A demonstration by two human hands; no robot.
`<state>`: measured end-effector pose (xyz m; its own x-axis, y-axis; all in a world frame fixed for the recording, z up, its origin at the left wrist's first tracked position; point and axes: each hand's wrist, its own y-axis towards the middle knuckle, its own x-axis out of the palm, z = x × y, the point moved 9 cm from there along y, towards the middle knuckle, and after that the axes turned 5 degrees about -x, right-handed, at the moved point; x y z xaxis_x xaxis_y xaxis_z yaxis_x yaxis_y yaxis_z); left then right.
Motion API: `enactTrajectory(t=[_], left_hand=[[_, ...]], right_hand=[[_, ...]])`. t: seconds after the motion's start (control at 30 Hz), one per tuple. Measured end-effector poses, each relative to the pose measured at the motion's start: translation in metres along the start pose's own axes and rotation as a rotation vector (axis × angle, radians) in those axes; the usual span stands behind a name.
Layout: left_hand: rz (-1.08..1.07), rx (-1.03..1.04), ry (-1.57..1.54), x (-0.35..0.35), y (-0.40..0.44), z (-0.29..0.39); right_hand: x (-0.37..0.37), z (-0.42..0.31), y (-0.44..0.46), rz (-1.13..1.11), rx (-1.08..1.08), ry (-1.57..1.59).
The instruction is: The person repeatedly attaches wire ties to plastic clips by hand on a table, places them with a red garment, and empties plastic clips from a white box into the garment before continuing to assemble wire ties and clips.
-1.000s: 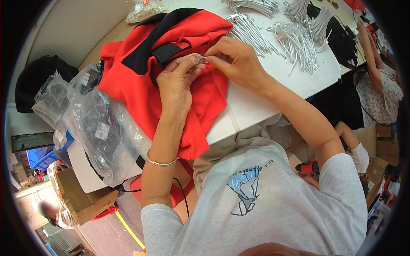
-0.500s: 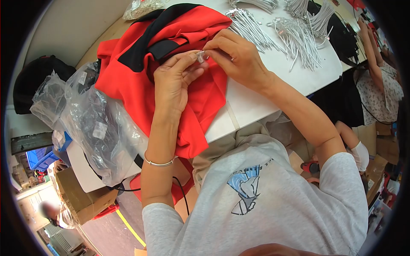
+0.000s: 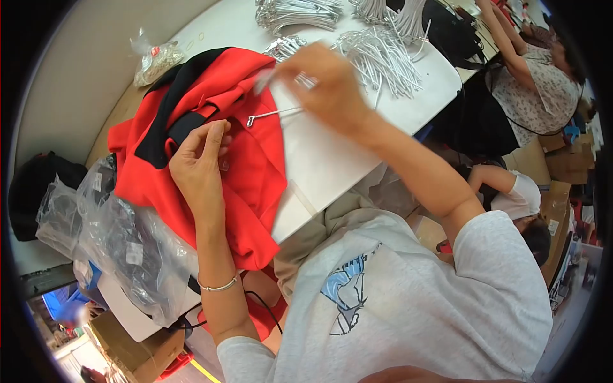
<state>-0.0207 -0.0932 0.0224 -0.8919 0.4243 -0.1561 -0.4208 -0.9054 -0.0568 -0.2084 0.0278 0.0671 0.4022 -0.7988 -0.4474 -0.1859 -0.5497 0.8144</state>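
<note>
One slim white cord [image 3: 280,113] is laid out with its hooked tip over the red cloth [image 3: 258,150], near the narrowly pinched fingers of the left hand [image 3: 196,165]. Its far end is hidden by the right hand [image 3: 329,89], whose finger state cannot be told through blur. Similar cords [image 3: 386,60] are bundled on the worktop [image 3: 319,163].

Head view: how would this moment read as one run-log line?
left hand over red-and-black cloth, grip unclear | right hand blurred, near thin white cord | white cord bundles on table
</note>
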Motion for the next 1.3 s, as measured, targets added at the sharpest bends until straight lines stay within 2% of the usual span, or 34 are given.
enactTrajectory(t=[0.03,0.1,0.17,0.2,0.27,0.3,0.37,0.4,0.47,0.53,0.57,0.7,0.73,0.87,0.9,1.03,1.07,1.2,1.3], left_hand=[[0.029,0.027,0.143,-0.007,-0.002,0.002],[0.028,0.043,0.238,-0.014,-0.004,0.001],[-0.014,0.099,0.42,-0.012,0.0,0.003],[-0.042,0.128,0.509,-0.009,0.002,0.004],[-0.049,0.126,0.549,-0.01,0.004,0.005],[-0.065,0.126,0.588,-0.01,0.005,0.005],[-0.106,0.123,0.676,-0.01,0.004,0.004],[-0.103,0.119,0.686,-0.011,0.005,0.002],[-0.087,0.265,0.781,-0.006,0.004,0.001],[-0.07,0.414,0.872,0.0,0.002,0.001],[-0.071,0.412,0.873,0.002,0.002,-0.002],[0.062,0.696,0.883,0.008,-0.01,0.011],[0.063,0.696,0.883,0.009,-0.011,0.014],[-0.025,0.242,0.596,-0.004,0.0,0.004],[-0.027,0.244,0.595,-0.002,-0.002,0.007],[-0.134,-0.014,-0.05,0.005,-0.002,-0.003],[-0.131,-0.015,-0.049,0.006,-0.002,-0.003],[-0.164,-0.065,-0.323,0.011,-0.001,-0.012],[-0.164,-0.072,-0.363,0.013,0.001,-0.015]], right_hand=[[-0.024,0.019,0.001,0.107,0.049,-0.064],[-0.061,0.056,-0.002,0.099,0.156,-0.269],[-0.087,0.083,-0.012,0.113,0.154,-0.405],[-0.092,0.091,-0.016,0.046,0.23,-0.492],[-0.093,0.084,-0.016,0.069,0.257,-0.533],[-0.087,0.076,-0.013,0.065,0.255,-0.52],[-0.052,0.053,-0.007,-0.003,0.2,-0.219],[-0.027,0.042,-0.007,-0.105,0.187,-0.113],[0.021,0.014,-0.007,-0.284,0.112,0.032],[0.067,0.004,-0.023,-0.425,0.002,-0.017],[0.07,0.002,-0.024,-0.425,0.003,-0.016],[0.078,0.0,-0.025,-0.477,-0.007,-0.22],[0.077,-0.001,-0.025,-0.477,-0.008,-0.22],[0.069,-0.018,-0.028,-0.44,-0.086,-0.033],[0.068,-0.019,-0.028,-0.439,-0.085,-0.036],[0.057,-0.016,-0.017,-0.325,0.053,0.205],[0.055,-0.019,-0.014,-0.326,0.052,0.209],[0.06,0.0,-0.02,-0.3,0.612,0.718],[0.062,-0.006,-0.02,-0.307,0.619,0.769]])
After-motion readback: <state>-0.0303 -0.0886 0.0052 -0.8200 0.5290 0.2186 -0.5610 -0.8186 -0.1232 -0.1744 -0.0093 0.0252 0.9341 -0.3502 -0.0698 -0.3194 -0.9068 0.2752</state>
